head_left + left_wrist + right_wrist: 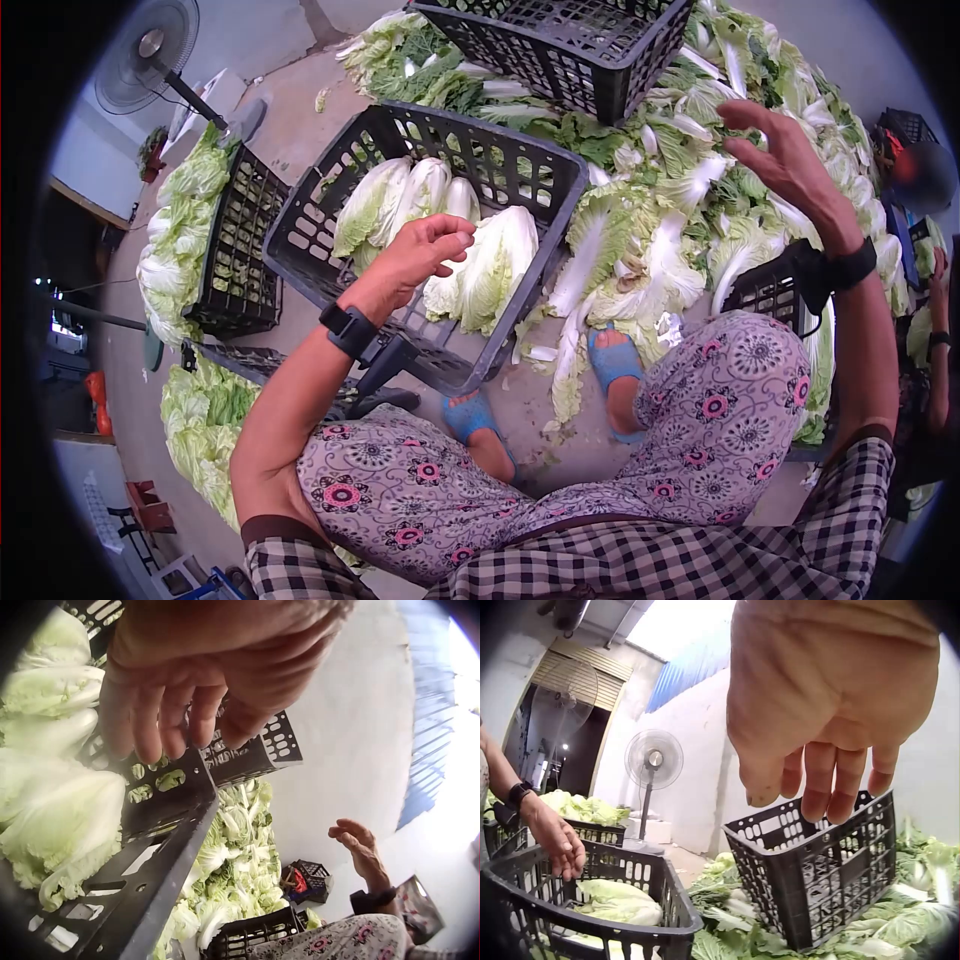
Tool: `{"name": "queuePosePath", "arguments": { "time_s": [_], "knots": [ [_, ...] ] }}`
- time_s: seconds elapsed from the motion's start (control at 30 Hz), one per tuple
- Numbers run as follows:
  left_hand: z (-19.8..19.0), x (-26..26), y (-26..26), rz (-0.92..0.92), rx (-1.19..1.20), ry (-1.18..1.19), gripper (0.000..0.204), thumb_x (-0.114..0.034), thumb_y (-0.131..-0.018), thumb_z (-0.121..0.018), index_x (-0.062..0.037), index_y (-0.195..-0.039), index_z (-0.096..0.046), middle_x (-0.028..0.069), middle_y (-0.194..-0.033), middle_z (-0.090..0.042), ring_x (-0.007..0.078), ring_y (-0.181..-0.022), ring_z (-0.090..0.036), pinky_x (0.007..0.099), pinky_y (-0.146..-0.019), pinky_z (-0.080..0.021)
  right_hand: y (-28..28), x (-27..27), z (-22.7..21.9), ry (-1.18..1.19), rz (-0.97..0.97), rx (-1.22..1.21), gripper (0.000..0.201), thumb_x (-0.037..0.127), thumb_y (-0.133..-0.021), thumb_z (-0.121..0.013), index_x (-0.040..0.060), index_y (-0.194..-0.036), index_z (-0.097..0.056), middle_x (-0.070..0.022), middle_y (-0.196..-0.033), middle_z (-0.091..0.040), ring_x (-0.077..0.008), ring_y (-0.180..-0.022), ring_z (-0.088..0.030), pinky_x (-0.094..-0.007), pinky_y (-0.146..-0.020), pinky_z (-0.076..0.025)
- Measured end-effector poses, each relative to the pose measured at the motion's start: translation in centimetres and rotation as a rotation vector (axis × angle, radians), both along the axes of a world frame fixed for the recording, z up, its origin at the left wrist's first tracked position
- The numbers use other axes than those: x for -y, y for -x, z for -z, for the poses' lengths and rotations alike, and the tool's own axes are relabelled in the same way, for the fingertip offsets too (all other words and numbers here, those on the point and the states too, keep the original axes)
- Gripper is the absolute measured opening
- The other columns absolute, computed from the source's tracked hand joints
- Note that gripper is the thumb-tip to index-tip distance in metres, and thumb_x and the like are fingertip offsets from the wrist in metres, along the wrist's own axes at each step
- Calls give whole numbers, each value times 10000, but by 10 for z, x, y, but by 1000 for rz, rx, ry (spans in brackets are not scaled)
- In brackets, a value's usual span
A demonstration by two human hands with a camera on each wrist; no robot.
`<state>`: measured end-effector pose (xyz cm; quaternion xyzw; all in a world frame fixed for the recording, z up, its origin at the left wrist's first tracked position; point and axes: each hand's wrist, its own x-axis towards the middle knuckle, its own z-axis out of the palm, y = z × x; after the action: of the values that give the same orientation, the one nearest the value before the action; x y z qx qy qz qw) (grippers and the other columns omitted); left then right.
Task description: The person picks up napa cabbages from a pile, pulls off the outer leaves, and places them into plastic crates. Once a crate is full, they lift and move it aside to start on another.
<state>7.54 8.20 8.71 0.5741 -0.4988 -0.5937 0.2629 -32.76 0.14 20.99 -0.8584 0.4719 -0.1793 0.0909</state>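
Note:
A black crate [575,190] in front of the person holds several pale green cabbages [493,262]. Over those cabbages hovers the left hand [418,258], its fingers loosely bent and holding nothing; the left wrist view shows it above the crate's rim [199,825]. The right hand [785,160] is raised over the heap of loose cabbage leaves [670,250], fingers spread and relaxed, with nothing in it. In the right wrist view this hand [832,712] is in front of and above a second black crate [780,885], which stands tilted on the leaves.
Another black crate [240,250] filled with cabbages stands at the left, near a standing fan [150,50]. Blue sandals [615,360] are on the person's feet, between the crate and the leaf heap. At the far right another person's arm [940,330] shows.

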Motion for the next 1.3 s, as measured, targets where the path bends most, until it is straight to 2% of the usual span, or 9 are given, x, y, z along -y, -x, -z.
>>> {"name": "queuePosePath", "arguments": {
  "time_s": [0.3,0.53,0.63,0.77,0.87,1.0,1.1,1.13,1.3],
  "knots": [
    [47,75,-27,182,343,292,282,-203,-825,-622,10,-1009,-608,55,-847,-628,131,-786,-571,277,-708,-454,-75,80,64,-283,-243,-351,468,256,-808,-618,-8,-1182,-524,-206,-1122,-591,-344,-1036,-568,-392,-912,-441],
    [103,102,13,223,427,168,590,-279,-826,-651,113,-1216,-446,208,-1158,-550,254,-1054,-551,329,-921,-423,-118,71,97,-594,-226,-213,556,312,-817,-617,-15,-1239,-464,-241,-1125,-576,-367,-1052,-551,-397,-918,-424],
    [153,109,35,214,432,275,689,-391,-747,-693,90,-1182,-461,260,-1164,-530,357,-1101,-510,387,-940,-398,-108,79,119,-453,-304,-79,642,411,-814,-618,-21,-1245,-420,-250,-1067,-594,-365,-1001,-578,-410,-854,-458],
    [160,97,48,113,489,98,716,-367,-647,-757,57,-1144,-465,249,-1101,-559,346,-1036,-554,359,-894,-438,-110,66,108,-628,-279,-64,629,378,-807,-641,-10,-1251,-423,-237,-1041,-605,-368,-979,-583,-413,-860,-454],
    [157,91,51,-9,374,73,618,-177,-652,-743,25,-1145,-431,155,-1004,-572,238,-915,-579,316,-805,-478,-106,69,117,-508,-305,-18,629,355,-806,-645,0,-1269,-412,-224,-1116,-578,-360,-1013,-567,-402,-889,-449],
    [87,77,39,-79,124,97,603,-39,-651,-713,-7,-1173,-413,108,-981,-571,182,-893,-580,297,-774,-494,-114,65,103,-371,-283,160,609,318,-815,-635,-34,-1258,-412,-246,-1160,-550,-362,-1086,-537,-402,-925,-432],
    [26,80,8,-71,-74,243,596,10,-652,-670,-36,-1197,-435,65,-1061,-564,166,-968,-564,304,-881,-469,-124,55,85,-369,-309,251,730,432,-781,-648,-48,-1271,-398,-256,-1223,-505,-385,-1133,-500,-418,-954,-413],
    [2,79,4,-88,-81,344,613,-6,-649,-674,-31,-1212,-433,75,-1083,-563,170,-1006,-552,307,-914,-445,-128,52,83,-389,-309,306,925,565,-697,-673,-42,-1313,-344,-273,-1276,-451,-396,-1165,-469,-421,-982,-392],
    [-77,67,23,-129,-285,651,664,-50,-684,-697,41,-1253,-367,144,-1133,-562,203,-1040,-555,329,-931,-436,-154,35,70,-423,-491,500,1187,584,-571,-759,6,-1409,-147,-241,-1362,-325,-331,-1269,-343,-409,-1073,-273]
  ]
}}
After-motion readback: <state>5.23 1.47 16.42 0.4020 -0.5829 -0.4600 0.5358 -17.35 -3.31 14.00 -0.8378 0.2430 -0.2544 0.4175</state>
